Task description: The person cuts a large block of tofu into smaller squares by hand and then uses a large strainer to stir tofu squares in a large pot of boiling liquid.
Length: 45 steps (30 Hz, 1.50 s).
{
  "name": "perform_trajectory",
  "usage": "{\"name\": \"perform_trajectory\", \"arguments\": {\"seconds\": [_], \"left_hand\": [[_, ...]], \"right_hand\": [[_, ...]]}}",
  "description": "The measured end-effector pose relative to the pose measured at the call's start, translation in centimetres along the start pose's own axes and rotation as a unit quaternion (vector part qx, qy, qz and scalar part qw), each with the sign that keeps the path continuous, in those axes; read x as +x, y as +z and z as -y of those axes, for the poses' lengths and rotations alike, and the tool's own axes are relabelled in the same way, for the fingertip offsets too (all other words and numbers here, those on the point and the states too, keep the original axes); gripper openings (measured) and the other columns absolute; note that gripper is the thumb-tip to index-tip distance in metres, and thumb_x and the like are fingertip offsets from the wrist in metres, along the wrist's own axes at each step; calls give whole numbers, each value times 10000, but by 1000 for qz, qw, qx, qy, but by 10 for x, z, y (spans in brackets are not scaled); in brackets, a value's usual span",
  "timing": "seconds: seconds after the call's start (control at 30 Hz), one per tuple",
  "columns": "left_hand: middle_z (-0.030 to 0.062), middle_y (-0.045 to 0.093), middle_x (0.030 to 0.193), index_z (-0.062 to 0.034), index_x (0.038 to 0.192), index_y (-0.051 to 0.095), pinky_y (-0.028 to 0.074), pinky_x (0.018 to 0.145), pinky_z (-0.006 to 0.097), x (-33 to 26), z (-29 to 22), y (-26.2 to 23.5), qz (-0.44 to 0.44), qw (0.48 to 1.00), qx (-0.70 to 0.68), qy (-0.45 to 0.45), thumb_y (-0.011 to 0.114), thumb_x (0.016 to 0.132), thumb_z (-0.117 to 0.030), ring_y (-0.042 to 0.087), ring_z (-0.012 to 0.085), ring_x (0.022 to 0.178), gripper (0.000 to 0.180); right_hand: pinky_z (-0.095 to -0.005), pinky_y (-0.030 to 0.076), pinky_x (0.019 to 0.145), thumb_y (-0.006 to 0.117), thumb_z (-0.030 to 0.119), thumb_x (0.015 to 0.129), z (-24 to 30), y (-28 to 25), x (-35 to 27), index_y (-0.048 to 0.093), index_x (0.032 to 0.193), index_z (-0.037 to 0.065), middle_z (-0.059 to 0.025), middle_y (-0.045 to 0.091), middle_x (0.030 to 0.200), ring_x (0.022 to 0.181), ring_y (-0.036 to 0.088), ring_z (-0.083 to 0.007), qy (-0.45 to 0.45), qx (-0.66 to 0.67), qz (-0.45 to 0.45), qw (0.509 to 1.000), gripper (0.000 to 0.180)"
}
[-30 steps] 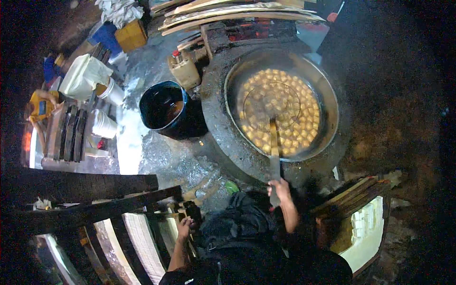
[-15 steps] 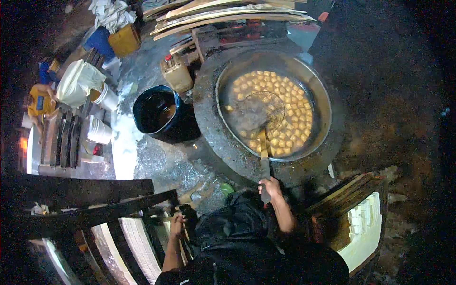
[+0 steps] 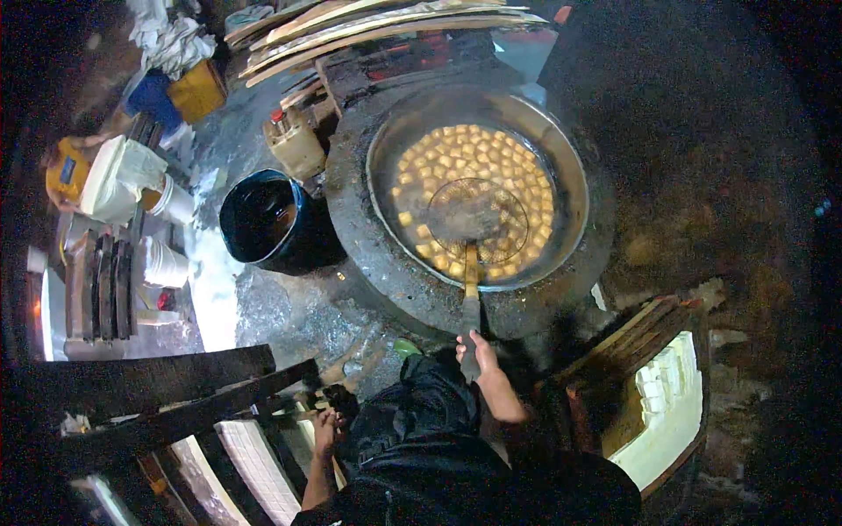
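Observation:
My right hand (image 3: 481,358) is closed round the dark grip of a long-handled wire skimmer (image 3: 471,263). Its round mesh head lies over the near-middle part of a wide pan (image 3: 574,223), among many golden fried tofu cubes (image 3: 517,171) floating in dark oil. Steam or glare blurs the middle of the mesh, so I cannot tell whether any cubes rest in it. My left hand (image 3: 327,430) is low on the left with fingers curled, beside a wooden rack (image 3: 210,399); whatever it grips is hard to make out.
A dark blue-rimmed bucket (image 3: 303,215) and a jerrycan (image 3: 296,145) stand left of the stove ledge (image 3: 351,210). Split wood (image 3: 377,31) lies beyond. White cut blocks (image 3: 658,403) sit in a tray at right. Another person (image 3: 66,173) is at far left.
The skimmer head has moved toward me and slightly right within the pan, and floating cubes have shifted around it. The whole view has swung a little. Both hands keep their closed shape.

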<state>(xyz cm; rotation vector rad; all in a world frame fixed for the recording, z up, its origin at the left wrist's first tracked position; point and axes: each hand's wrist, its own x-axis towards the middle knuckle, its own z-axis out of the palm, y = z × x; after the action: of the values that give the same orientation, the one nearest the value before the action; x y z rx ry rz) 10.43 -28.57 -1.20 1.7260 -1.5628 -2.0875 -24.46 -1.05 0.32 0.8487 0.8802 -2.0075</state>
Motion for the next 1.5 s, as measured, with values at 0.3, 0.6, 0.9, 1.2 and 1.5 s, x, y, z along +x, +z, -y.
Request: {"name": "perform_trajectory", "arguments": {"seconds": [0.3,0.6,0.9,1.2,1.5], "left_hand": [[32,616,930,-91,1041,559,475,630,279,29,-21,-10,41,998,-15,35,550,918,-284,588,121,792,229],[21,600,942,-95,1069,534,475,551,288,-7,-8,-4,9,1000,18,-14,527,926,-255,600,143,803,214],[-1,590,943,-127,1024,535,414,501,252,18,16,-8,69,996,-49,-26,543,920,-293,575,112,773,196],[11,601,1007,-139,1103,511,461,580,345,20,-8,-2,59,998,26,-15,559,910,-289,585,142,850,249],[24,622,984,-105,1053,552,475,587,326,6,-8,-4,29,999,30,-21,536,919,-288,608,163,878,228]], "right_hand": [[-266,443,473,535,263,909,29,25,-18,495,938,-5,-68,516,730,530,485,-148,-24,25,12,999,273],[-263,435,508,462,374,938,0,17,-37,534,1028,49,-76,567,841,604,500,-144,-68,137,46,987,345],[-255,454,531,494,294,918,17,5,30,515,1019,27,-86,565,843,601,513,-131,-16,166,95,981,286],[-239,459,504,547,269,898,43,-5,3,508,1026,32,-64,555,820,569,516,-112,-28,107,87,990,273],[-254,468,502,539,318,906,60,-2,-23,515,1088,21,-55,573,821,559,529,-106,-79,107,114,985,350]]}}
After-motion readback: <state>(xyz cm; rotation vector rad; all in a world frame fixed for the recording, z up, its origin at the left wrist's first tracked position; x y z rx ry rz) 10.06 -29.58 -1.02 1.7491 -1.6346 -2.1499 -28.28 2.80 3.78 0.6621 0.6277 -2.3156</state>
